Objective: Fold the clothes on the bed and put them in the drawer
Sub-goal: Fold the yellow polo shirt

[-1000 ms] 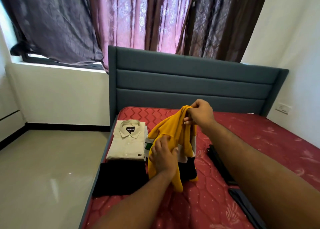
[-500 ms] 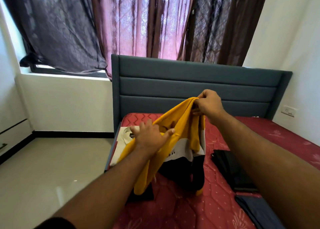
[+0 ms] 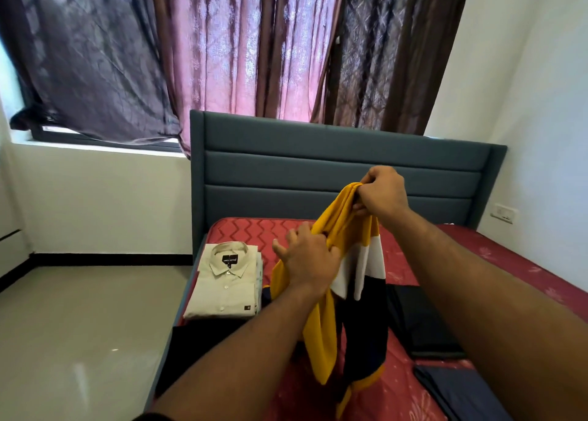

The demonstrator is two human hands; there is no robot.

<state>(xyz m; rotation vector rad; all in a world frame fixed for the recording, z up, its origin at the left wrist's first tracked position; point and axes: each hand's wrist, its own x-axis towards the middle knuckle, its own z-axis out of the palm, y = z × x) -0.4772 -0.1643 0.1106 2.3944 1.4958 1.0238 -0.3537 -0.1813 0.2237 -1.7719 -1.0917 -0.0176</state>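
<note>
A yellow, white and navy shirt (image 3: 356, 296) hangs in the air above the red mattress (image 3: 397, 385). My right hand (image 3: 383, 193) pinches its bunched top edge in front of the headboard. Lower and to the left, my left hand (image 3: 307, 260) grips the yellow cloth, its fingers curled into the fabric. A folded cream shirt (image 3: 224, 283) lies on top of a small stack at the mattress's left edge. In front of that stack lies a folded black garment (image 3: 206, 338).
Folded dark clothes (image 3: 423, 322) and a navy piece (image 3: 458, 388) lie on the mattress to the right. The grey headboard (image 3: 318, 172) stands behind, curtains (image 3: 222, 54) above it. Glossy floor (image 3: 79, 334) spreads to the left of the bed. No drawer is in view.
The yellow shirt stayed lifted while my left hand slid along it and closed on the cloth. My view tilted, so the cream shirt shows again.
</note>
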